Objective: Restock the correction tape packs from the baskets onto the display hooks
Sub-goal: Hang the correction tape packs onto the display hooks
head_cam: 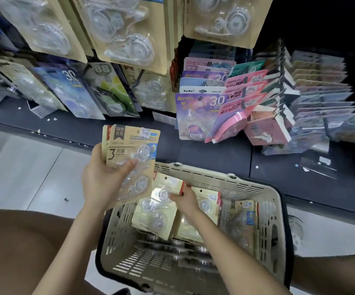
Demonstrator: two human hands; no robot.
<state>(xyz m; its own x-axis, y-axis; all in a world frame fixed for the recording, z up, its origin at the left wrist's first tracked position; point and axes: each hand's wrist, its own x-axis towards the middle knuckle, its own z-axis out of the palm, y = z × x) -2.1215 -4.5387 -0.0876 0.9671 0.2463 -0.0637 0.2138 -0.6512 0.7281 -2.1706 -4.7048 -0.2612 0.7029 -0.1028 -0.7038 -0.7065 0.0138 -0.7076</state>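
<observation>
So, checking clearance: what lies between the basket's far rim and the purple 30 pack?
Head view: only bare dark ledge between the basket rim and purple 30 pack.

top-row packs [117, 28] are getting chopped off by the frame edge, and the right-side hanging packs [321, 92] are smearing into blur

The pale tiled floor [34, 167] is seen left of the beige slatted plastic basket [214, 177]. Behind the basket, a dark low shelf [214, 154] is dotted with small white scraps [54, 119].
</observation>
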